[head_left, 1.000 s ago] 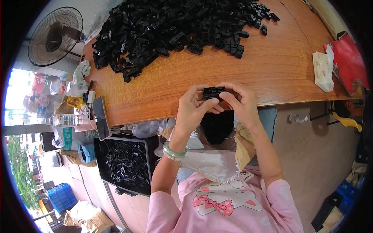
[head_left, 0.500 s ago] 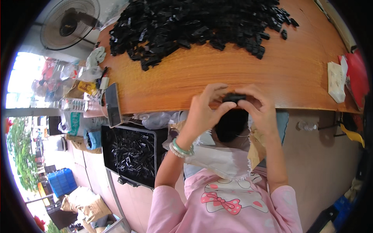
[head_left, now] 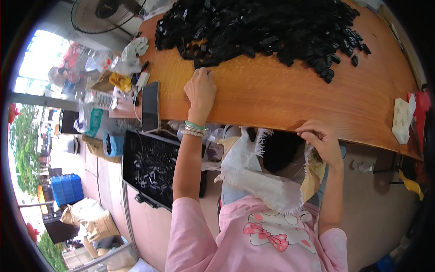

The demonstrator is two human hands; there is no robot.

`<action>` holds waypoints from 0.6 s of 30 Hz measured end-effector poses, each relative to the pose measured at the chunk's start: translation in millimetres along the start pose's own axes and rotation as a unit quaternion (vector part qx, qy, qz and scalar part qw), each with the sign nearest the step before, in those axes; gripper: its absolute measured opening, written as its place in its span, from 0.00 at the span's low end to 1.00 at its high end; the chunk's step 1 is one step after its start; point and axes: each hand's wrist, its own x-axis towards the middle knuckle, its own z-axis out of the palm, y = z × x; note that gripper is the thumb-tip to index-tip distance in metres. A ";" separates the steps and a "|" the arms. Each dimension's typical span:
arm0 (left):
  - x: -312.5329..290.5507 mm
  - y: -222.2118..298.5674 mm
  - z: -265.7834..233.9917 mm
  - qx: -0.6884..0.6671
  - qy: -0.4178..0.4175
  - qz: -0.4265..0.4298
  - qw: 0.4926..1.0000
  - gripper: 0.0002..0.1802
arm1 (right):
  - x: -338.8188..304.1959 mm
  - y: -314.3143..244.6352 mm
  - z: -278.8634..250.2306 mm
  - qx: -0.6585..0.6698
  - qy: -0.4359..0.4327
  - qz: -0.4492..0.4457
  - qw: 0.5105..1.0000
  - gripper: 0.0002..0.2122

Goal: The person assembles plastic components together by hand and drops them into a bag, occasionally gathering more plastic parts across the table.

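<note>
At the near edge of a big heap of small black plastic pieces (head_left: 263,31), my left hand (head_left: 200,93) pinches down, its fingertips at one black plastic piece (head_left: 196,64). Bracelets circle that wrist. My right hand (head_left: 322,144) is by the table's front edge, fingers bent and drawn together; what they hold, if anything, is hidden. Below it, a white woven sack (head_left: 267,183) with a brown inner layer gapes open across my lap, its inside dark.
A phone (head_left: 150,106) lies at the left of the wooden table (head_left: 263,99). Below it stands a black bin (head_left: 170,204) of black pieces. Bottles and bags crowd the far left, near a fan (head_left: 106,11). A pale packet (head_left: 401,121) lies at right.
Both hands held a black piece together over the table edge. They have parted: the left reached forward to the heap, the right moved slightly right and down. The view has shifted.
</note>
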 end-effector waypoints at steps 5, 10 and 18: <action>-80.6 3.7 -48.7 -0.283 0.147 -0.222 0.921 0.08 | -9.2 -4.6 -13.6 -0.009 0.008 0.024 1.000 0.06; -217.8 -64.9 -33.0 -0.343 0.042 -0.433 0.832 0.09 | -2.5 -3.2 -5.2 -0.031 0.011 0.027 0.999 0.07; -282.0 -123.3 8.6 -0.136 -0.022 -0.414 0.900 0.07 | 0.3 1.4 -3.3 -0.067 0.009 0.019 0.998 0.07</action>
